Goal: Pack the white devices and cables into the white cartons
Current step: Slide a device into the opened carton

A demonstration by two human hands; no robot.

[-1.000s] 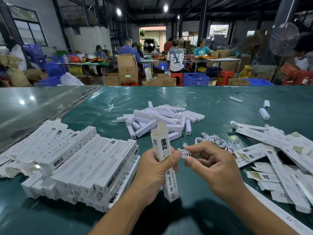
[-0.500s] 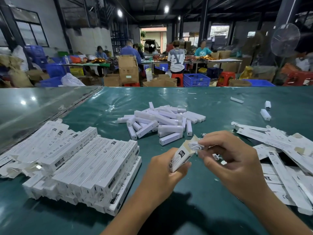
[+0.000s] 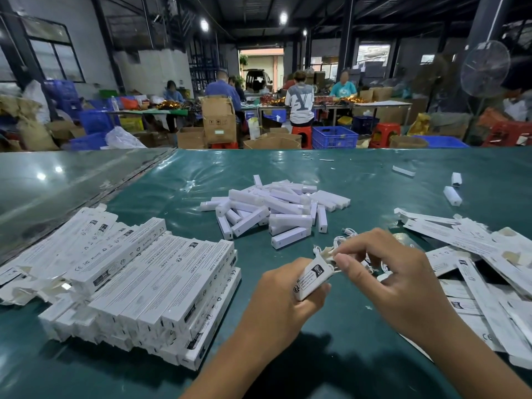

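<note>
Green desk (image 3: pixel 374 174), covered in glossy sheeting, carrying everything within easy arm's reach. Toward the left edge, a big stack of filled white cartons (image 3: pixel 149 286), laid side by side in rows, probably so finished work stays apart from the supplies. Along the right edge, a loose spread of flat, unfilled cartons (image 3: pixel 472 254), overlapping, ready for picking up 1 at a time. Mid-desk, a jumbled heap of white devices (image 3: pixel 276 210), with a few strays (image 3: pixel 452 194) toward the far right corner. Just beyond the hands, a small tangle of white cables (image 3: pixel 347 234), partly hidden behind the right hand.

Near the front edge, left hand (image 3: pixel 283 300) wrapped around 1 carton (image 3: pixel 312 279), tilted with its open end up and toward the right hand, evidently to present the mouth for loading. Right hand (image 3: pixel 394 272) at that mouth, fingers (image 3: pixel 345 262) narrowed to a pinch over the opening, seemingly on a bit of cable or the end flap; too small to tell which. Judged step: feeding a cable into the carton or closing it. Whether a device already sits inside cannot be told.
</note>
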